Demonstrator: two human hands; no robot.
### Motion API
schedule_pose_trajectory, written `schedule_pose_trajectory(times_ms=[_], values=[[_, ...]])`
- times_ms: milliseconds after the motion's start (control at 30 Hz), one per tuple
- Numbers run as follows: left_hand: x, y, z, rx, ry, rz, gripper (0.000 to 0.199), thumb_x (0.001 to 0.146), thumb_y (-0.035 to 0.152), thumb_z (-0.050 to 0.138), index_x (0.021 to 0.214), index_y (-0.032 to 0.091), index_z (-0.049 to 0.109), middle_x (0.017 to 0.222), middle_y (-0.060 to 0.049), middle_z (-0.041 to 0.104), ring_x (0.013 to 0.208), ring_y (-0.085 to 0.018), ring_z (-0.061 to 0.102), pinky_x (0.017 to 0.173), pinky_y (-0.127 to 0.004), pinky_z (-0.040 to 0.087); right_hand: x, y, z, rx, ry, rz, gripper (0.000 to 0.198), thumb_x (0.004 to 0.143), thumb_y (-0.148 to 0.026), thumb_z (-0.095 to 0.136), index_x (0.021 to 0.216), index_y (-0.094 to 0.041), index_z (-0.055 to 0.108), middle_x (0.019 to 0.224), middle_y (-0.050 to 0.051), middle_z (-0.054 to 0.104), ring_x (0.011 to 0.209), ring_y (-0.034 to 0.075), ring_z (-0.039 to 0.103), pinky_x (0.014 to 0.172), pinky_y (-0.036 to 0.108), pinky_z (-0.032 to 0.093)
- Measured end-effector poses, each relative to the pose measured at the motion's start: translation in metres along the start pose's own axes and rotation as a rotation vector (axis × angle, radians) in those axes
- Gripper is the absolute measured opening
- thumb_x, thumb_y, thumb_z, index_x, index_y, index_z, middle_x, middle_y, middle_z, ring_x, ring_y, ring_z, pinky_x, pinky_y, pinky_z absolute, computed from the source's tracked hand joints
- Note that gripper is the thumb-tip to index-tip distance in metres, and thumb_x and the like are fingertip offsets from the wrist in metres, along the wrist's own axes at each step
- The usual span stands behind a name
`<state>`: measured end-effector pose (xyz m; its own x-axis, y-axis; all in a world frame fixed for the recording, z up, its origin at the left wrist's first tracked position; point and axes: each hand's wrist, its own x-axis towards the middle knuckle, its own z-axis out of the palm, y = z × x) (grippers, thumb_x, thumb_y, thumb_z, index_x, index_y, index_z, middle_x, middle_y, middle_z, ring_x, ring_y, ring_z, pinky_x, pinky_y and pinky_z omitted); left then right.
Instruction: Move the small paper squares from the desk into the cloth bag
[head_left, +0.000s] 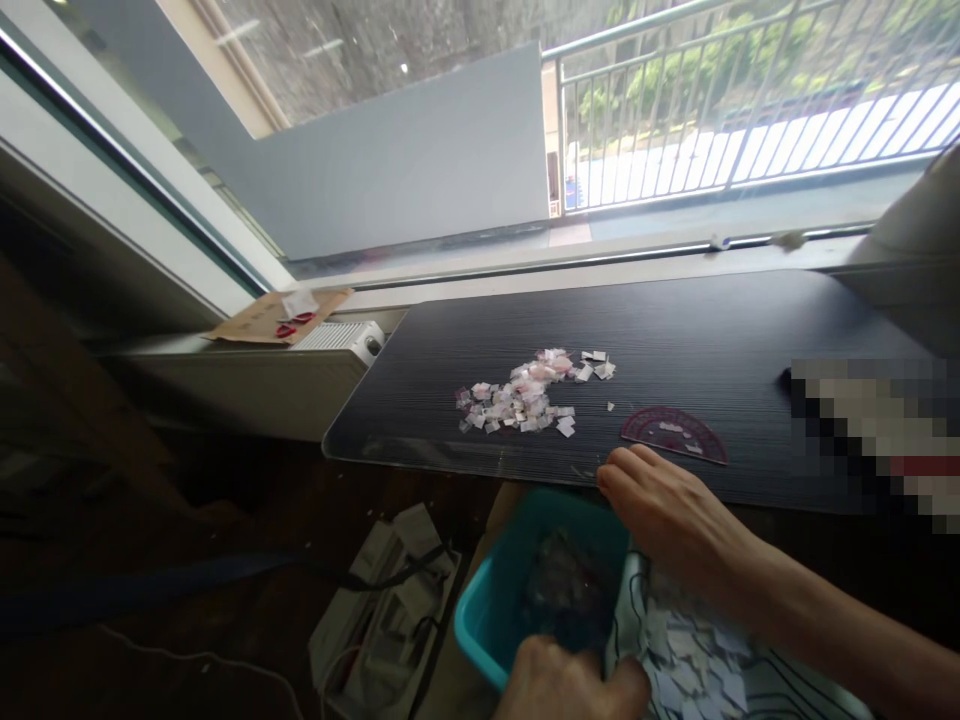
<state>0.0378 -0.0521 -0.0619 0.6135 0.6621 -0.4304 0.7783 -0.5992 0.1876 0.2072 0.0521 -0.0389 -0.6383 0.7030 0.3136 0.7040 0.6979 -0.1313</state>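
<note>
A teal plastic bin (474,628) stands below the table's front edge, with a dim heap of clear or pale scraps inside. My left hand (570,685) is closed at the bin's near rim, its fingertips hidden. At the far right corner of the bin, beside the table edge, my right hand (646,492) is curled with its fingers bent down; what they hold, if anything, is hidden. Under my right forearm, white paper pieces (694,660) lie on pale fabric with dark wavy lines (795,690). Many small white and pinkish scraps (529,390) are piled on the black table (697,330).
A purple-tinted protractor (673,434) lies near the table's front edge. Behind the table is a window with a railing (675,130) outside. Red-handled scissors (295,323) rest on brown cardboard (259,328) at left. A white box (360,600) with cables stands on the floor.
</note>
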Motion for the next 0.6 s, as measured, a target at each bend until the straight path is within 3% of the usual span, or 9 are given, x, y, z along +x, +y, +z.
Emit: schedule_pose_trajectory(times_ms=[67,133,267,367,500,600], values=[[-0.002,0.003,-0.016,-0.089,-0.153,-0.032,0.022,0.087,0.032,0.057,0.107,0.022,0.058,0.075,-0.006,0.069,0.062,-0.026,0.067,0.053,-0.026,0.046,0.001,0.002,0.000,0.071,-0.025,0.017,0.023,0.088,-0.004,0.042,0.075,-0.018,0.054,0.073,0.003,0.055,0.068,0.017,0.048,0.064,0.030,0.038],[-0.006,0.007,-0.030,-0.184,-0.197,-0.068,0.029,0.090,0.031,0.052,0.117,0.022,0.055,0.079,-0.007,0.070,0.068,-0.028,0.067,0.059,-0.031,0.049,0.000,-0.001,-0.002,0.184,-0.104,0.020,0.021,0.092,-0.010,0.042,0.079,-0.018,0.056,0.077,0.003,0.057,0.069,0.016,0.050,0.064,0.029,0.038],[-0.010,0.017,-0.047,-0.390,-0.156,-0.184,0.026,0.092,0.029,0.047,0.115,0.022,0.059,0.095,-0.012,0.068,0.085,-0.031,0.065,0.073,-0.041,0.051,-0.004,-0.014,0.001,0.339,-0.362,-0.007,0.025,0.093,-0.011,0.040,0.077,-0.017,0.059,0.078,0.004,0.060,0.069,0.014,0.052,0.062,0.027,0.037],[-0.002,0.021,-0.049,-0.459,-0.305,-0.246,0.029,0.092,0.031,0.047,0.114,0.019,0.062,0.096,-0.017,0.068,0.093,-0.037,0.063,0.071,-0.045,0.052,-0.002,-0.019,0.013,0.369,-0.494,0.019,0.026,0.092,-0.011,0.042,0.075,-0.017,0.061,0.078,0.004,0.062,0.065,0.013,0.054,0.059,0.026,0.036],[0.012,0.015,-0.046,-0.412,-0.350,-0.155,0.037,0.083,0.028,0.059,0.117,0.013,0.060,0.100,-0.020,0.068,0.095,-0.037,0.064,0.078,-0.046,0.050,0.004,-0.027,0.024,0.299,-0.487,0.136,0.024,0.090,-0.016,0.047,0.073,-0.018,0.063,0.076,0.004,0.064,0.064,0.014,0.058,0.058,0.026,0.036],[0.014,0.005,-0.043,-0.330,-0.390,-0.093,0.032,0.079,0.023,0.059,0.109,0.012,0.062,0.096,-0.020,0.069,0.091,-0.037,0.065,0.076,-0.045,0.050,0.007,-0.035,0.014,0.288,-0.400,0.176,0.017,0.088,-0.017,0.049,0.081,-0.020,0.065,0.082,0.003,0.065,0.069,0.016,0.061,0.061,0.027,0.040]])
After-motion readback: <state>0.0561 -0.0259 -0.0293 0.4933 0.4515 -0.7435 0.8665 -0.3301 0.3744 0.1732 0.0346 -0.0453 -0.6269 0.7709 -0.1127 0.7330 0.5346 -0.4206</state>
